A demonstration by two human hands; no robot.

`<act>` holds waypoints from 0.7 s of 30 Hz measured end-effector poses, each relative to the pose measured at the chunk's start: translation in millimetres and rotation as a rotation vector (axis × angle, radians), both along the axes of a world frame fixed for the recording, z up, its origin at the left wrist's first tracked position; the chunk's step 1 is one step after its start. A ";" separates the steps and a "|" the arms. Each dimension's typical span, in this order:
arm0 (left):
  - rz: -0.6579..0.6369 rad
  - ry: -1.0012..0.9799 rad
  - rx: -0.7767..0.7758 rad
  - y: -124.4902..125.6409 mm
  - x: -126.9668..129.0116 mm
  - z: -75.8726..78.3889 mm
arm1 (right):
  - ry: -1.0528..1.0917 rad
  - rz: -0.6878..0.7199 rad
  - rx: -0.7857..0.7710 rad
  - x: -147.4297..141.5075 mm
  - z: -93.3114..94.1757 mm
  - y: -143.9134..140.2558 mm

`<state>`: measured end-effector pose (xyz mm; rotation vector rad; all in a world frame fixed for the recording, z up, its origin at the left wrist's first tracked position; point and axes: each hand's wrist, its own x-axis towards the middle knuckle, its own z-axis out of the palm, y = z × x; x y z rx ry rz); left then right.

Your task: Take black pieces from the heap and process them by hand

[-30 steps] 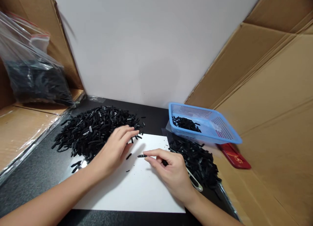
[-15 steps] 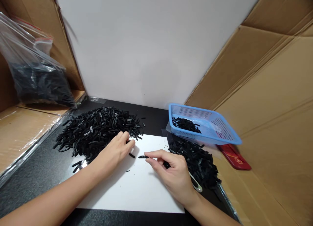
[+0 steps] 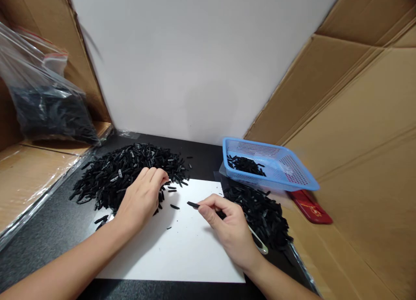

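Note:
My right hand (image 3: 229,226) pinches a small, narrow black strip (image 3: 193,204) between thumb and forefinger above a white sheet (image 3: 195,256). A tool with a pale handle end (image 3: 258,243) lies under the same palm; its dark part shows between the fingers, its kind hidden. My left hand (image 3: 143,194) is at the near right edge of a large heap of black strips (image 3: 130,155), fingers curled together. Its fingertips are hidden, so whatever they hold cannot be made out. Several loose strips lie beside it, one single strip (image 3: 174,207) between the two hands.
A blue perforated basket (image 3: 276,183) with some black strips stands at the back right. Below it lies a second heap (image 3: 263,215). A red object (image 3: 312,209) rests further right. At left is a clear zip bag of black pieces (image 3: 52,114). Cardboard walls flank the table.
My left hand has drawn back leftward to the heap's edge, uncovering loose strips on the sheet. The strip in my right hand has turned, now tilted and showing a plain side instead of holes.

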<state>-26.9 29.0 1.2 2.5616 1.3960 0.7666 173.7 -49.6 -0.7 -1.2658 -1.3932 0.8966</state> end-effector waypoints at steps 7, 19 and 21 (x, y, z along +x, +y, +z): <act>0.124 -0.688 -0.535 -5.0 6.8 17.9 | 0.053 0.038 -0.005 1.2 -1.6 0.2; 0.023 -1.213 -1.366 -25.0 23.5 11.0 | 0.003 0.058 -0.012 1.9 0.6 -1.9; 0.001 -1.211 -1.382 -24.3 24.9 6.6 | 0.029 0.060 -0.015 2.1 -0.2 -1.0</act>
